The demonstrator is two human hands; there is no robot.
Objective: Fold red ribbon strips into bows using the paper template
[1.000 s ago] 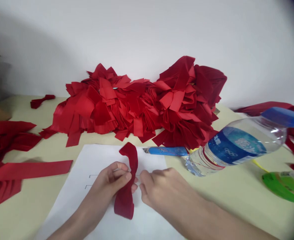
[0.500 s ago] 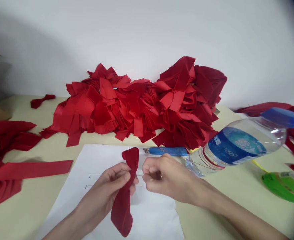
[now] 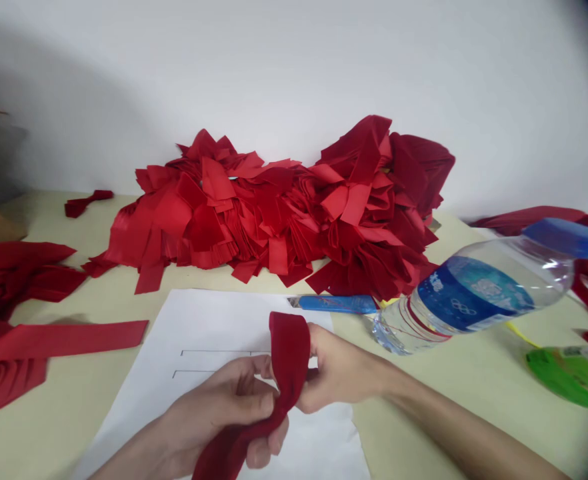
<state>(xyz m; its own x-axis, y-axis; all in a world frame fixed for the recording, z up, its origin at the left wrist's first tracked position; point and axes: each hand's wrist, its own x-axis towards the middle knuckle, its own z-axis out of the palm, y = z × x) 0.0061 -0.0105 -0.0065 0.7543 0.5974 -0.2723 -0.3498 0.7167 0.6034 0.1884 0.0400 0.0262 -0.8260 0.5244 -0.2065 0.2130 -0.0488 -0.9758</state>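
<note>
head view: we pinched a red ribbon strip (image 3: 288, 363) between our left hand (image 3: 229, 417) and right hand (image 3: 341, 373). its long axis ran upright, both hands closed on its middle above white paper (image 3: 209, 327).

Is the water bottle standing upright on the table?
No, the water bottle lies tilted on its side, blue cap toward the right.

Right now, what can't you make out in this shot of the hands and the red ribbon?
- Head view: the ribbon runs off the bottom edge, so its lower end is unseen.
- The right hand has fingertips hidden behind the ribbon.
- The left hand covers part of the lines on the paper.
- The bottle label print is too small to read.
</note>
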